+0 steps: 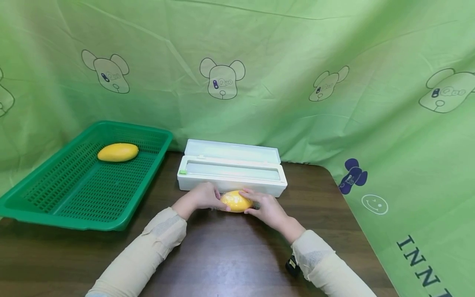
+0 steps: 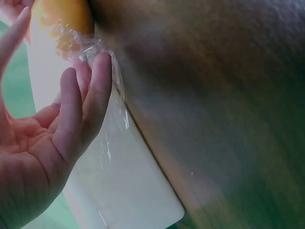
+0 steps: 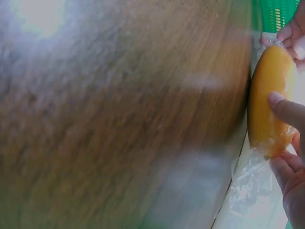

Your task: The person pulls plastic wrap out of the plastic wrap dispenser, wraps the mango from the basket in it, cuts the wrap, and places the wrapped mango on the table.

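Observation:
A yellow mango (image 1: 236, 201) wrapped in clear cling film lies between both hands, in front of a white cling film dispenser (image 1: 231, 181). At the mango's left end my left hand (image 1: 206, 195) pinches gathered film (image 2: 90, 50); its fingers are partly curled in the left wrist view. My right hand (image 1: 268, 208) grips the mango's right part, the thumb (image 3: 284, 109) lying across its side and the other fingers near its end. Loose film (image 3: 252, 183) trails from that end in the right wrist view. The dispenser's clear lid (image 1: 232, 149) stands raised behind it.
To the left stands a green plastic basket (image 1: 148, 181) with another mango (image 1: 118, 152) in it. A green printed curtain (image 1: 259, 115) hangs behind the brown table (image 1: 230, 260). Close to the right sleeve is a small black object (image 1: 292, 266).

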A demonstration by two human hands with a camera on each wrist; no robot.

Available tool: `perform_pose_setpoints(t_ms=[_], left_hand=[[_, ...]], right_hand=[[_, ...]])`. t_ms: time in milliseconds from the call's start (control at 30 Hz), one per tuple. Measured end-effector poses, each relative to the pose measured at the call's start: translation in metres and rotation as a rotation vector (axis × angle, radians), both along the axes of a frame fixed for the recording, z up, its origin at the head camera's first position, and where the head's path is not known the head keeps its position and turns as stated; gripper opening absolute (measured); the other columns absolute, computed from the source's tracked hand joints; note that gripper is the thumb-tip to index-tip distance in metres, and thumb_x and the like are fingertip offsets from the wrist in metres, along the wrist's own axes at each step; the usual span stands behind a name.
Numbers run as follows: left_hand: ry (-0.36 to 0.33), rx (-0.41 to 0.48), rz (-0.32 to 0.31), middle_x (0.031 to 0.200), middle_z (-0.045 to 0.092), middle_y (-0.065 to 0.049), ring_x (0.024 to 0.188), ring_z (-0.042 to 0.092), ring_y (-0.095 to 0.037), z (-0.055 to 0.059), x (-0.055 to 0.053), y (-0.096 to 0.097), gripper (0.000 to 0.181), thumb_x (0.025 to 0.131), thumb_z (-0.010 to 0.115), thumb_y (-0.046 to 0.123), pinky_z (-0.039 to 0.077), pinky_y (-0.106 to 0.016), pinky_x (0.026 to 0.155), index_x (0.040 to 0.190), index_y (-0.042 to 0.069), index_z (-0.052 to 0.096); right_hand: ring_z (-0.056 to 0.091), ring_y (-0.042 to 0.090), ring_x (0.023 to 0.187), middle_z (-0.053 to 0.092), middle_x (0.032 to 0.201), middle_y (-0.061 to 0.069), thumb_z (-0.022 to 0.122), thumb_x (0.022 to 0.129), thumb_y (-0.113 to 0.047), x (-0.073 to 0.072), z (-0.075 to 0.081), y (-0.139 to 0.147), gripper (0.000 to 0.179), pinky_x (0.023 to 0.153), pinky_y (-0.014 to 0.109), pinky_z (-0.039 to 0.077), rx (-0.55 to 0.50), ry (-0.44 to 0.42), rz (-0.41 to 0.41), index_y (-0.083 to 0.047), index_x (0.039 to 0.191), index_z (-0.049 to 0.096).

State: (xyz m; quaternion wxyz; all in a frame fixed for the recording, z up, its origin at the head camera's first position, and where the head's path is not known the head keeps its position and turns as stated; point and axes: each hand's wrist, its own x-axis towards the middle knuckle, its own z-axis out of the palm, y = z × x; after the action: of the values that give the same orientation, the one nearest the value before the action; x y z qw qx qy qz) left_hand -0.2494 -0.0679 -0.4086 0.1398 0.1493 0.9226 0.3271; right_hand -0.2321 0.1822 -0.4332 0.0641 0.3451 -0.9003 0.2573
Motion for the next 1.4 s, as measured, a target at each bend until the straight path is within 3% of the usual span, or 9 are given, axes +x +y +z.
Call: perform_pose_setpoints(t_ms=[167, 300, 500, 667, 800, 967, 1200, 1300, 1400], left_hand=[[0.023, -0.059, 0.010, 0.077, 0.066, -0.002, 0.070, 0.055, -0.015, -0.009, -0.001, 0.008, 0.041, 0.067, 0.097, 0.020, 0.051, -0.030, 0.069, 0.093, 0.000, 0.073], [0.002, -0.049, 0.020, 0.072, 0.062, -0.001, 0.067, 0.053, -0.015, -0.013, 0.000, 0.009, 0.033, 0.069, 0.096, 0.015, 0.048, -0.029, 0.068, 0.087, 0.003, 0.071], [0.006, -0.014, 0.029, 0.062, 0.055, 0.002, 0.060, 0.049, -0.013, -0.013, 0.003, 0.007, 0.031, 0.070, 0.095, 0.013, 0.042, -0.025, 0.059, 0.073, 0.009, 0.065], [0.003, 0.004, 0.032, 0.061, 0.054, 0.002, 0.058, 0.049, -0.012, -0.010, 0.002, 0.005, 0.029, 0.070, 0.095, 0.013, 0.042, -0.025, 0.057, 0.073, 0.007, 0.067], [-0.002, 0.060, 0.038, 0.065, 0.059, 0.002, 0.061, 0.053, -0.012, -0.009, 0.003, 0.002, 0.028, 0.069, 0.095, 0.013, 0.045, -0.024, 0.060, 0.081, 0.003, 0.072], [-0.031, 0.181, 0.062, 0.076, 0.064, 0.001, 0.071, 0.055, -0.013, -0.009, 0.006, 0.000, 0.035, 0.070, 0.095, 0.013, 0.047, -0.025, 0.066, 0.094, -0.001, 0.075], [-0.045, 0.332, 0.075, 0.074, 0.058, 0.001, 0.072, 0.051, -0.012, -0.005, 0.018, -0.001, 0.030, 0.071, 0.093, 0.006, 0.044, -0.024, 0.066, 0.093, -0.001, 0.074], [-0.066, 0.403, 0.069, 0.076, 0.060, -0.001, 0.074, 0.052, -0.013, -0.004, 0.022, 0.002, 0.033, 0.070, 0.092, 0.002, 0.046, -0.024, 0.067, 0.098, -0.003, 0.075], [-0.088, 0.469, 0.068, 0.084, 0.064, -0.004, 0.078, 0.057, -0.015, -0.005, 0.024, 0.005, 0.039, 0.071, 0.091, -0.003, 0.052, -0.026, 0.071, 0.105, -0.007, 0.074]], right_hand=[[0.052, 0.033, 0.135, 0.054, 0.147, 0.015, 0.083, 0.087, -0.011, -0.001, -0.003, 0.004, 0.059, 0.109, 0.046, 0.042, -0.079, -0.096, 0.028, -0.003, 0.142, 0.061], [0.056, 0.030, 0.131, 0.061, 0.139, 0.014, 0.079, 0.091, -0.008, 0.000, -0.005, 0.006, 0.043, 0.110, 0.037, 0.041, -0.301, -0.156, -0.022, 0.001, 0.131, 0.067], [0.069, 0.013, 0.086, 0.075, 0.097, 0.020, 0.069, 0.096, -0.001, 0.005, -0.004, 0.003, 0.013, 0.078, 0.017, 0.052, -0.700, -0.144, -0.373, 0.009, 0.102, 0.075], [0.059, 0.017, 0.093, 0.068, 0.105, 0.019, 0.058, 0.104, -0.011, 0.012, -0.003, -0.011, 0.027, 0.086, 0.026, 0.047, -0.839, -0.423, -0.614, 0.013, 0.115, 0.064], [0.051, 0.031, 0.119, 0.056, 0.131, 0.026, 0.049, 0.107, -0.017, 0.016, -0.004, -0.024, 0.043, 0.105, 0.040, 0.040, -0.958, -0.616, -0.644, 0.014, 0.136, 0.050], [0.054, 0.018, 0.111, 0.056, 0.125, 0.018, 0.046, 0.109, -0.019, 0.016, -0.002, -0.040, 0.047, 0.095, 0.025, 0.044, -1.192, -0.730, -0.628, 0.015, 0.141, 0.044], [0.052, 0.003, 0.074, 0.059, 0.085, -0.005, 0.052, 0.106, -0.016, 0.016, 0.008, -0.049, 0.021, 0.070, 0.018, 0.040, -1.427, -0.798, -0.688, 0.000, 0.109, 0.065], [0.054, 0.008, 0.080, 0.060, 0.086, -0.004, 0.053, 0.105, -0.017, 0.015, 0.009, -0.049, 0.021, 0.077, 0.023, 0.041, -1.473, -0.836, -0.700, -0.008, 0.095, 0.068], [0.055, 0.015, 0.099, 0.062, 0.101, 0.001, 0.047, 0.106, -0.016, 0.016, 0.008, -0.048, 0.025, 0.095, 0.031, 0.040, -1.488, -0.879, -0.652, -0.008, 0.099, 0.070]])
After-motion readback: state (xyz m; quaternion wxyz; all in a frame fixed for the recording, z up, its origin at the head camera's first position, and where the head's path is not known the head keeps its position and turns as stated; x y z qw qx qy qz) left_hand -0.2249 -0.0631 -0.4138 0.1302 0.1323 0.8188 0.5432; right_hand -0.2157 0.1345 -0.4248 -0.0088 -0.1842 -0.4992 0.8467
